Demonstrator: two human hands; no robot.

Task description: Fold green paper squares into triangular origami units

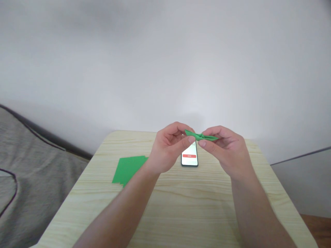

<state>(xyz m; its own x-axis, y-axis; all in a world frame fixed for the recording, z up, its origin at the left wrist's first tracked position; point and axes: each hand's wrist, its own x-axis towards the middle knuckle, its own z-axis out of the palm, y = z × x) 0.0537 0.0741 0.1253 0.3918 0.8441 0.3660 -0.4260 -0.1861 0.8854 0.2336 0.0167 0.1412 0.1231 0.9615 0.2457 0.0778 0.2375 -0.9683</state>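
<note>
A folded green paper, long and narrow with pointed ends, is held up above the far part of the table. My left hand pinches its left part between thumb and fingers. On the other side, my right hand grips the right part the same way, thumb at the front. Below and behind the hands a smartphone lies on the table with its screen lit, showing a red bar; its upper part is partly covered by my left hand and the paper.
Flat green paper sheets lie in a slightly uneven stack at the left, partly behind my left forearm. The light wooden table meets a white wall at the back. Grey fabric with dark piping is at the left.
</note>
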